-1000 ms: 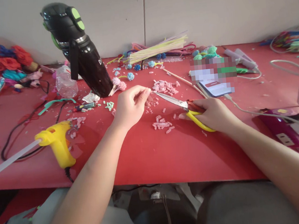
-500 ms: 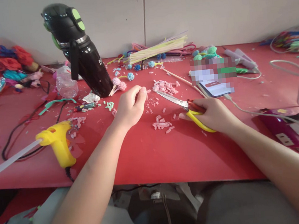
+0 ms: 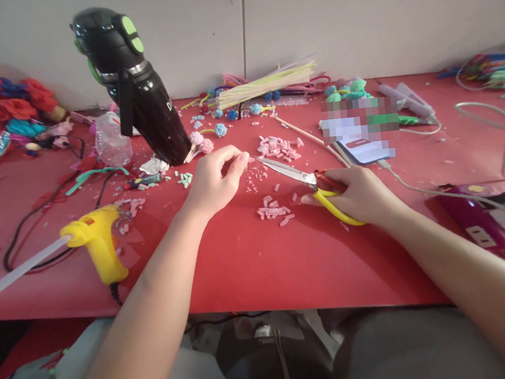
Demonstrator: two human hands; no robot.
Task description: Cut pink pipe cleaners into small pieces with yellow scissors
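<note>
My left hand [image 3: 218, 178] is closed in a pinch above the table. A small pink piece [image 3: 251, 159] pokes out at its thumb and fingertip, like the cut pink pieces lying nearby. In my right hand [image 3: 360, 194] are scissors [image 3: 289, 171] with yellow and orange handles, their blades looking nearly closed. The blade tips point left, close to the pink piece. Behind the blades lies a pile of short pink pieces [image 3: 279, 147], and a smaller pink pile [image 3: 273, 209] sits in front of them. Tiny pink trimmings [image 3: 255, 178] are scattered between.
A black bottle [image 3: 151, 110] stands behind my left hand, near pink pompom-like balls [image 3: 203, 143]. A yellow glue gun [image 3: 101, 240] lies at left with its cord. Pale yellow stems [image 3: 267, 85] lie at the back. A phone [image 3: 367, 148] and white cable [image 3: 431, 189] are at right.
My left hand has shifted slightly left and tilted, still pinching. The scissors have moved a little left and down, their tips now lower near the pinched piece.
</note>
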